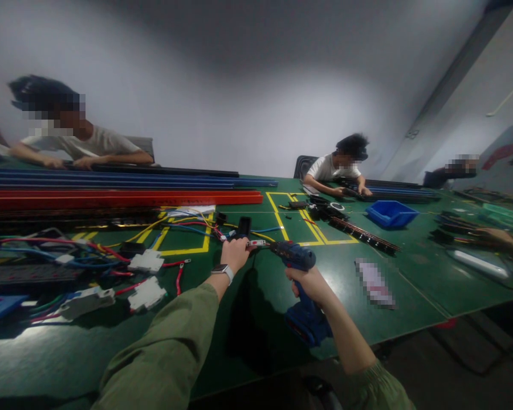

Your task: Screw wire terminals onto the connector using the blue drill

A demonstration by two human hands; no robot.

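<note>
My right hand (310,283) is wrapped round the grip of a blue cordless drill (299,256), its battery base low over the green table. The drill's tip points left and meets or nearly meets a small white part with a red mark (257,243). Closed on that part is my left hand (235,254), with a watch (221,269) on the wrist. Blue, yellow and red wires (200,223) run to the left from just behind this hand. A black upright piece (244,225) stands beyond it. My fingers partly hide the white part.
Wired white modules (146,262) and a dark strip (29,279) lie at left. Red (119,197) and blue rails (111,179) stretch behind. A blue bin (391,213), a copper-lined strip (363,234) and a blurred paper (375,283) lie at right. Several co-workers sit around the table.
</note>
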